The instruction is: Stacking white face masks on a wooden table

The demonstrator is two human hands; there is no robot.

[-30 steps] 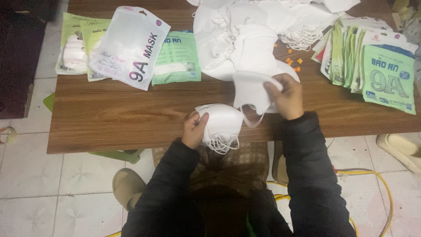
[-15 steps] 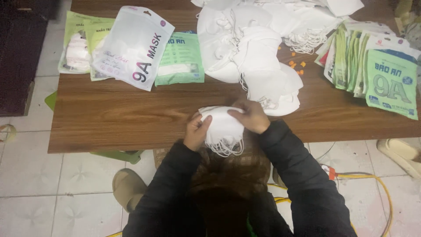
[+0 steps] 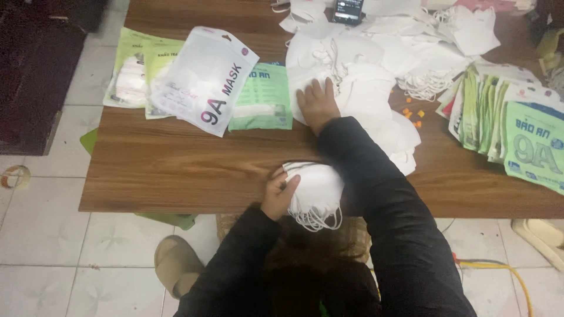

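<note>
Head view: the left hand (image 3: pixel 279 194) clasps a stack of folded white fabric masks (image 3: pixel 314 191) at the brown wooden table (image 3: pixel 176 170) edge. Beyond it, the right hand (image 3: pixel 317 103) lies spread flat on the heap of loose white masks (image 3: pixel 364 88).

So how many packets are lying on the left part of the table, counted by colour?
White packet: 1
Green packets: 3
Total: 4
</note>
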